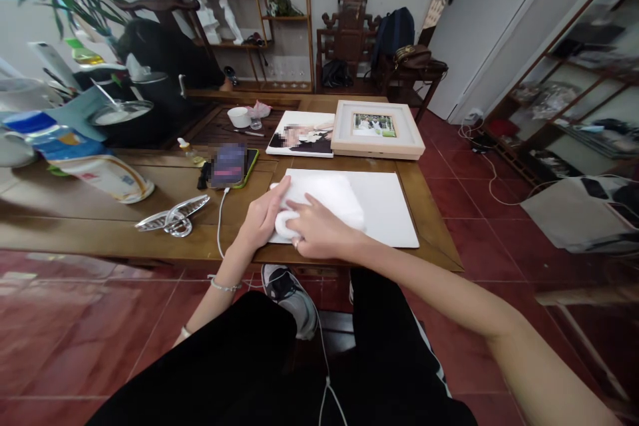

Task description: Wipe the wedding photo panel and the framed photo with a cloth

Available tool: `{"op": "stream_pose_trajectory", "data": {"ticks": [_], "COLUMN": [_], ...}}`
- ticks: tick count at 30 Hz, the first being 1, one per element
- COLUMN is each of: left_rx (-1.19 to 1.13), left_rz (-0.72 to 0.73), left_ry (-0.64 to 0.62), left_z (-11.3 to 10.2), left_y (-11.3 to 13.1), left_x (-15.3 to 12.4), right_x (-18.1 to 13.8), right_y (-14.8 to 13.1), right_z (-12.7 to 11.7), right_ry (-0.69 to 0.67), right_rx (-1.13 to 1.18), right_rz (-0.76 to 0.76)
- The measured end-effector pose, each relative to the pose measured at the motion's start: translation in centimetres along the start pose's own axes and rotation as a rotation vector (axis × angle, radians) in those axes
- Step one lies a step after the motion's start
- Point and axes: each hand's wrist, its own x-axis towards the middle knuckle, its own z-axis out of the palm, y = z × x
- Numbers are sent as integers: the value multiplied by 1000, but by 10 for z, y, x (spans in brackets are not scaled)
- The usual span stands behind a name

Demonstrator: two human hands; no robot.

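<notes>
A white, soft-looking cloth (pixel 339 196) lies bunched on a flat white board (pixel 387 213) near the table's front edge. Along its left side rests my left hand (pixel 262 216), fingers straight and together, palm edge against the cloth. My right hand (pixel 317 229) reaches across from the right, its fingers bent around a rounded, rolled-looking end of the cloth. A ring shows on one of its fingers. Whether anything lies inside the cloth cannot be seen.
Behind the board lie a photo print (pixel 302 133) and a pale framed photo (pixel 374 123). To the left are a phone (pixel 229 166) with a white cable, a silver leaf-shaped ornament (pixel 174 215), a dropper bottle (pixel 190 153) and a blue-white pouch (pixel 90 160). A small white bowl (pixel 238 117) stands farther back.
</notes>
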Motion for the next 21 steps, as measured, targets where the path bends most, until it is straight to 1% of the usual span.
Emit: {"op": "stream_pose_trajectory", "data": {"ticks": [2,5,7,9,12,15,18,21], "left_rx": [7,17,14,-1,-43,-65,-62,-49], "left_rz": [3,8,1,-16,-28,-26,-27,-27], "left_ry": [-7,-10,-24,-60,-118,-129,-113,-108], "left_z": [0,1,2,3,4,5,5,4], "left_y": [0,1,0,0,0,-1,-1,-1], "left_x": [0,1,1,1,1,1,1,2], "right_x": [-16,-34,-38,-35,-20,2,28,55], "right_y": [-16,-27,-22,-7,23,46,56,58], "right_z": [-6,-16,-20,-23,-27,-31,-32,-26], "right_ry": [-43,-83,-94,-83,-46,-31,-24,-21], "right_rx": [15,4,-18,-58,-101,-39,11,27], "right_rz": [-4,81,171,259,352,416,427,380]}}
